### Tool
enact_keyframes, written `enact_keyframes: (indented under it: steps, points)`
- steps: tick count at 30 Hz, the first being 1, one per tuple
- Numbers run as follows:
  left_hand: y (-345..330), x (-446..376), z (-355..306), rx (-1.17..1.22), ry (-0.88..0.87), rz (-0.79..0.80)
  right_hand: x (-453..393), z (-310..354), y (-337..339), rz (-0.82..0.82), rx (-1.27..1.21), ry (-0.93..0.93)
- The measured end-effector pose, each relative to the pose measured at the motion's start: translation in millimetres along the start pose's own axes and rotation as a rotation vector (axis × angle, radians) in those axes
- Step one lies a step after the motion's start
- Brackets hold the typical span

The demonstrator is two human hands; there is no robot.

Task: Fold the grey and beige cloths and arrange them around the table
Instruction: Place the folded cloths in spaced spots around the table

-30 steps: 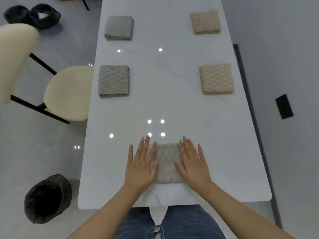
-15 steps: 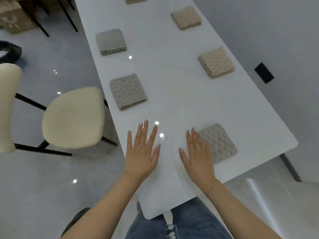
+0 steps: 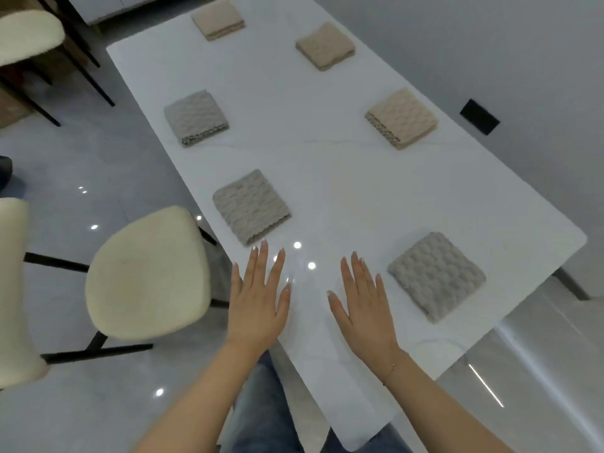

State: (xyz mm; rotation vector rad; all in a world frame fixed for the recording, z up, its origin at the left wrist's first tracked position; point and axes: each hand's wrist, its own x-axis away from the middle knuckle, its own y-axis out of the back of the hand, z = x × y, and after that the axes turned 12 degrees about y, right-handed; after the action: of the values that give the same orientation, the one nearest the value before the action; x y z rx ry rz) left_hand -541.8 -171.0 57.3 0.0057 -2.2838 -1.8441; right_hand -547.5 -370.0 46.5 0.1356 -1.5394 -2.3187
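Both hands, left (image 3: 258,305) and right (image 3: 364,308), lie flat, fingers spread, holding nothing; folded cloths ring the table (image 3: 327,165), nearest grey cloth (image 3: 436,276) at three o'clock, seemingly marking seats.

Person, head view. Both forearms bare, no sleeves in frame. Left hand (image 3: 256,304): long nails with a pale, glossy finish; no rings seen. Right hand (image 3: 364,308): same long pale nails; no rings seen. Thin bracelet (image 3: 392,367), fine chain with a small charm, on the right wrist, lower right of centre. Blue denim jeans (image 3: 261,416) at bottom centre, between the forearms. Nothing else of the clothing is in frame.
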Motion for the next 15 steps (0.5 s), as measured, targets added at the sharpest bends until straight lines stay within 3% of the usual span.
enact_keyframes:
  steps: [10,15]
  points:
    - [22,-106,97,0.006,-0.286,0.166,-54,104,-40,-0.098,0.010,-0.337]
    - [39,-147,115,0.003,-0.309,0.202,-82,137,-45,-0.125,-0.028,-0.397]
